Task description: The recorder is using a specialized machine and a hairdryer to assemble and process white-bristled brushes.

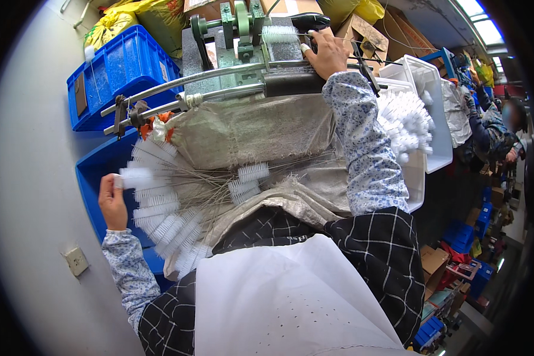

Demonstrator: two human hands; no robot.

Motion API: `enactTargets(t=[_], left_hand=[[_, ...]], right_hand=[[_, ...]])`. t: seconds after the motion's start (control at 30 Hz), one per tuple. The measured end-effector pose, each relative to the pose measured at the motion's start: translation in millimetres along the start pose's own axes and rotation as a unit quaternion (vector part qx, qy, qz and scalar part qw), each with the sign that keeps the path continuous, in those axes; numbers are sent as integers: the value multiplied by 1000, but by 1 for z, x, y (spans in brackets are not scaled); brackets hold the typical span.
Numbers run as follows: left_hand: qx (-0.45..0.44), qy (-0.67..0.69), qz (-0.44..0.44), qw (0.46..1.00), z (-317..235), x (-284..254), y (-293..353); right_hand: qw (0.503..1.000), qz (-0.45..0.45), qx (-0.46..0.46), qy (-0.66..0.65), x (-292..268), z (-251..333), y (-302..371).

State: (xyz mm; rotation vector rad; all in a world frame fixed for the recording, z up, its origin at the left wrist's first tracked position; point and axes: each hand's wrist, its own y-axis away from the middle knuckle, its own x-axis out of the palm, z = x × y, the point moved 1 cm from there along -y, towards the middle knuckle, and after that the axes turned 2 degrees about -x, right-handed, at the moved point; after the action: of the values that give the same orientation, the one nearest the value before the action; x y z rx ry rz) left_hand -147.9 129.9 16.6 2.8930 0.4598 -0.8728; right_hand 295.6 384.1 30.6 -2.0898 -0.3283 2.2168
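Note:
At the left, my left hand (113,203) pinches the bristle end of a white wire-stemmed brush (135,178), slightly blurred. It belongs beside a fanned pile of similar brushes (167,228), bristle ends to the left, thin wire stems running right across my lap cloth (255,127). Two brushes (243,191) lie the other way round in the middle. At the far side my right hand (329,54) reaches to a bench machine (243,29). Its thumb and fingers close near the wire of another white brush (280,34), lying across the machine; the exact grip is partly hidden.
Metal rails (219,77) with a dark sleeve cross in front of the machine. A blue crate (124,74) stands far left, a blue bin (95,172) below it. White tubs (436,118) at the right hold a heap of white brushes (403,121). Another person (492,127) works farther right.

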Motion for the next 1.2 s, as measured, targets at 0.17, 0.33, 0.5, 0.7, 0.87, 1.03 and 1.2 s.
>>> enactTargets(t=[0.17, 0.33, 0.5, 0.7, 0.87, 1.03, 1.2], left_hand=[[23, 114, -187, 975, 4, -55, -20], [77, 178, -236, 952, -28, -109, -15], [90, 212, -243, 942, -43, -100, -14], [111, 233, -126, 958, -64, -51, -32], [114, 233, -100, 961, -68, -30, -41], [95, 231, -135, 959, -64, -40, -34], [68, 297, -111, 946, -64, -26, -34]], right_hand=[[992, -17, -10, -126, 15, 1, -4], [990, -15, -30, -140, 18, 32, -3], [990, -27, -51, -128, 15, 64, 0], [993, 16, -44, -111, 15, 106, -2], [993, 29, -54, -104, 12, 92, -1], [996, 36, -45, -72, 3, 42, -2], [981, 98, -51, -161, 14, -14, -23]])
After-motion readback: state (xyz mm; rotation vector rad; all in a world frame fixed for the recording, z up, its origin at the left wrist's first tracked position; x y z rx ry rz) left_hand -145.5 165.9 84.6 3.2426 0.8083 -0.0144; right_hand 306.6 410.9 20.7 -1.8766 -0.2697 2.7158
